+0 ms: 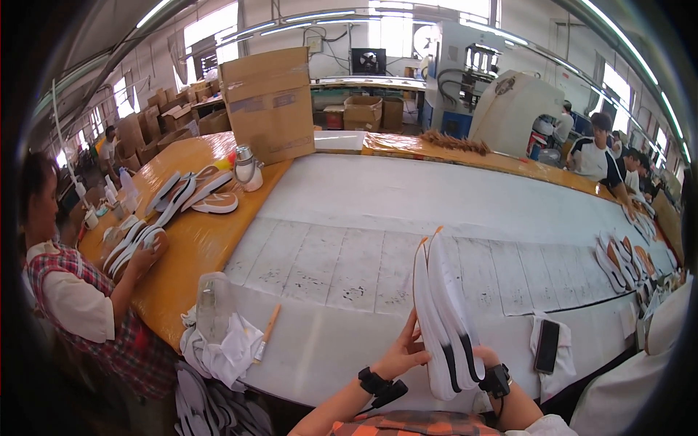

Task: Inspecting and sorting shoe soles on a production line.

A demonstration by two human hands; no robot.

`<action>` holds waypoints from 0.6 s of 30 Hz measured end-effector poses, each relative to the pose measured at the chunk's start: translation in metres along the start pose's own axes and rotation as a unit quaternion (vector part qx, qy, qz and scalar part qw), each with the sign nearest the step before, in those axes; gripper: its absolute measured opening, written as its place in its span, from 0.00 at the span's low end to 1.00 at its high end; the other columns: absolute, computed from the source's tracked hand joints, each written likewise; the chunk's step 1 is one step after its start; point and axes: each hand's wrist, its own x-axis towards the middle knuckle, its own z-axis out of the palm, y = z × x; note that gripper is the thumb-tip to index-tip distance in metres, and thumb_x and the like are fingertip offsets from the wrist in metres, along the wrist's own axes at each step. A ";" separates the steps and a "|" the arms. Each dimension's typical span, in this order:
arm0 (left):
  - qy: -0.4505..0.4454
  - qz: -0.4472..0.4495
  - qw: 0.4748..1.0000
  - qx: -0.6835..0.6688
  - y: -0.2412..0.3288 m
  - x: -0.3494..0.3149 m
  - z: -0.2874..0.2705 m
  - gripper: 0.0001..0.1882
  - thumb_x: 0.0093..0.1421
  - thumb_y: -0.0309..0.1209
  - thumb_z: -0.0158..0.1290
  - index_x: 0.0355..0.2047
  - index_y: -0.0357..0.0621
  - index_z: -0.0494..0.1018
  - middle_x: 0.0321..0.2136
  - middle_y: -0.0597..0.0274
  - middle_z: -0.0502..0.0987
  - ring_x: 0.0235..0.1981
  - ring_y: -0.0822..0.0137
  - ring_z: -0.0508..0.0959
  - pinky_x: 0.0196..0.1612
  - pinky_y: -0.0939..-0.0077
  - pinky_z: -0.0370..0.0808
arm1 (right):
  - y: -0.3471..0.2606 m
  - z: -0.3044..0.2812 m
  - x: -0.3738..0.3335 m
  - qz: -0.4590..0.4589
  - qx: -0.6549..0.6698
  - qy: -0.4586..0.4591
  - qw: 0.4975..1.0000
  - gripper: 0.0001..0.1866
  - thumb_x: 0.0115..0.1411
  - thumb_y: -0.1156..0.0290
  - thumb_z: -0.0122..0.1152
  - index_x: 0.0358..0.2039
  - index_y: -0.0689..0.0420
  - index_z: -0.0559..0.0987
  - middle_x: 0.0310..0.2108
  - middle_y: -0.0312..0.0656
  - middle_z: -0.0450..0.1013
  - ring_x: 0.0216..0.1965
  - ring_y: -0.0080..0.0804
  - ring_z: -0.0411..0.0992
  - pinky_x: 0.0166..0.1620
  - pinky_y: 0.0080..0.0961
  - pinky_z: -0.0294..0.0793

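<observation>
I hold a pair of white shoe soles (pixel 436 320) upright in front of me, side by side, with orange tips at the top and black patches near the lower end. My left hand (pixel 404 350) grips the left sole's edge, its thumb toward me. On the other side, my right hand (pixel 488 356) is closed at the lower part of the right sole, its fingers mostly hidden behind it. Under them lies the white-covered table (pixel 327 334).
A brush (pixel 268 330), a white cloth (pixel 240 345) and a clear container (pixel 212 305) lie left. A phone (pixel 547 347) rests on a cloth at right. More soles (pixel 618 261) stand far right. A co-worker (pixel 80 305) handles soles at left; a cardboard box (pixel 269 109) stands behind.
</observation>
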 end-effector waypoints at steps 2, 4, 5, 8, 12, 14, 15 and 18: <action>-0.002 -0.002 1.000 0.003 0.006 -0.002 0.001 0.52 0.51 0.25 0.54 0.61 0.68 0.26 0.58 0.56 0.50 0.31 0.73 0.70 0.28 0.80 0.68 | 0.001 0.031 -0.003 -0.017 -0.001 0.003 1.000 0.28 0.49 0.63 0.59 0.48 0.66 0.67 0.39 0.49 0.72 0.36 0.37 0.74 0.41 0.30 0.74; 0.012 -0.023 1.000 0.015 0.017 -0.002 0.002 0.51 0.51 0.23 0.52 0.62 0.65 0.27 0.57 0.55 0.52 0.28 0.74 0.69 0.27 0.80 0.68 | -0.001 0.040 -0.005 -0.031 -0.001 0.013 0.999 0.28 0.50 0.63 0.58 0.48 0.66 0.67 0.39 0.49 0.72 0.36 0.37 0.74 0.40 0.30 0.74; 0.013 -0.032 0.999 0.011 0.020 0.000 0.003 0.51 0.51 0.23 0.52 0.62 0.65 0.27 0.57 0.55 0.52 0.28 0.74 0.69 0.27 0.80 0.68 | -0.001 0.039 -0.003 -0.027 0.008 -0.006 1.000 0.27 0.50 0.63 0.58 0.48 0.66 0.67 0.39 0.49 0.72 0.36 0.37 0.74 0.40 0.30 0.74; 0.069 -0.068 0.995 0.004 0.024 0.006 0.002 0.45 0.54 0.25 0.49 0.62 0.60 0.30 0.53 0.58 0.60 0.26 0.75 0.69 0.26 0.80 0.69 | 0.002 0.028 0.001 -0.021 0.041 -0.059 0.997 0.27 0.50 0.63 0.58 0.47 0.66 0.67 0.39 0.49 0.72 0.36 0.37 0.73 0.40 0.30 0.74; 0.131 -0.055 0.984 -0.110 0.021 0.012 0.002 0.38 0.60 0.36 0.46 0.62 0.59 0.35 0.47 0.65 0.67 0.31 0.72 0.71 0.34 0.73 0.71 | 0.005 0.032 0.010 -0.056 0.108 -0.069 0.990 0.25 0.50 0.63 0.58 0.46 0.64 0.68 0.39 0.48 0.72 0.38 0.35 0.73 0.41 0.30 0.73; 0.146 -0.070 0.979 -0.123 0.035 0.014 0.010 0.38 0.60 0.37 0.46 0.62 0.58 0.35 0.47 0.64 0.67 0.34 0.71 0.71 0.37 0.71 0.70 | -0.001 0.050 0.010 -0.048 0.162 -0.026 0.985 0.25 0.49 0.65 0.57 0.46 0.64 0.68 0.38 0.45 0.72 0.39 0.33 0.72 0.44 0.31 0.71; 0.159 -0.079 0.974 -0.139 0.040 0.014 0.012 0.37 0.60 0.37 0.46 0.62 0.58 0.35 0.47 0.64 0.67 0.38 0.69 0.71 0.40 0.69 0.70 | -0.009 0.054 0.010 -0.032 0.161 -0.057 0.985 0.25 0.49 0.66 0.56 0.47 0.63 0.68 0.39 0.44 0.72 0.40 0.32 0.71 0.45 0.31 0.70; 0.176 -0.092 0.977 -0.075 0.056 0.015 0.005 0.39 0.60 0.40 0.46 0.62 0.57 0.34 0.49 0.62 0.66 0.43 0.67 0.70 0.44 0.64 0.68 | -0.041 0.083 0.002 -0.069 -0.042 -0.030 0.996 0.32 0.48 0.70 0.56 0.55 0.61 0.60 0.48 0.41 0.66 0.44 0.29 0.69 0.47 0.27 0.67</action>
